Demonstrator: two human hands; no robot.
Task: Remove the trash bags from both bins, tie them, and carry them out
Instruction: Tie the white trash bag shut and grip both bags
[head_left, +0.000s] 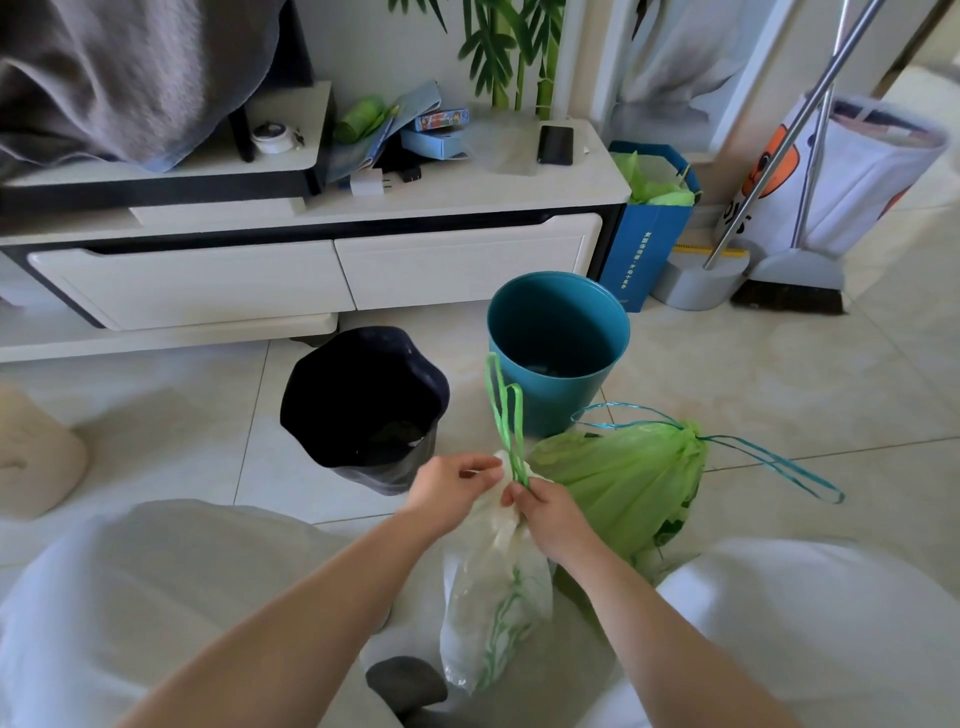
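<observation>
Two bags are out of the bins now. Take the teal bin (558, 343) as our marker. It looks bare inside, with no liner that I can see. The dark bin (363, 405) sits just to its left, and a dark liner may line it, but the inside is too dark to be sure.

The green bag (623, 483) lies on the floor just in front of the teal bin, a bit to the right. Its neck is pulled shut and its blue strings (769, 460) trail across the tiles.

The white bag (493, 597) hangs in front of the teal bin too, closer to the person, between their knees. The left hand (452, 488) is closed around the bunched top of the bag. The right hand (550, 514) pinches the green drawstring (506, 415) low down, with fingers shut on it. The string loops stick up straight above the hands.

I think the white bag is soft, thin and light. It looks crinkly and may slip. It could rip if something sharp pokes it. The best place to hold it is the bunched neck or the string loops, not the thin sides. The knot does not look done yet.
</observation>
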